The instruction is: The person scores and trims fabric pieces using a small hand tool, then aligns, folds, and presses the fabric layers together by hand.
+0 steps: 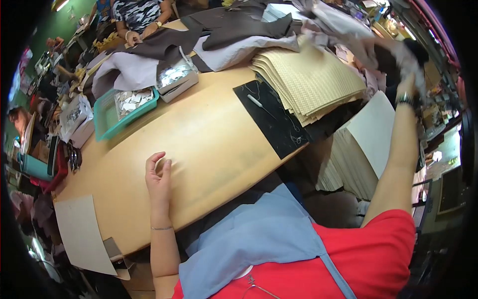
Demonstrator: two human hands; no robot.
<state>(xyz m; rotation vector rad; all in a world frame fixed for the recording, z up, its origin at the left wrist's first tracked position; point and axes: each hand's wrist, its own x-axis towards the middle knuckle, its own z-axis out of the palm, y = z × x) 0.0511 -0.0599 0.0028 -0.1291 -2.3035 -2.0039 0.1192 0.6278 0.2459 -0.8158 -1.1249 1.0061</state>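
My left hand (159, 178) is over the bare middle of the wooden table (209, 129). Its fingers curl loosely, apart from the thumb, with nothing between them. At the far right my right arm reaches out, and my right hand (409, 82) grips a pale greyish sheet of cloth or thin leather (348, 25), blurred by motion. The sheet trails across the back right, and part of that hand is hidden. Nearer the table sits a stack of cream woven-textured sheets (313, 79). A white-handled awl (256, 101) lies on a black mat (266, 117) beside the stack.
A teal tray (102, 119) of small pale pieces and a box with shiny contents (177, 77) stand back left. Dark sheets (249, 30) cover the far side, where another person's hands (139, 36) rest. Stacked boards (351, 164) are at right; a white board (84, 231) hangs over the left edge.
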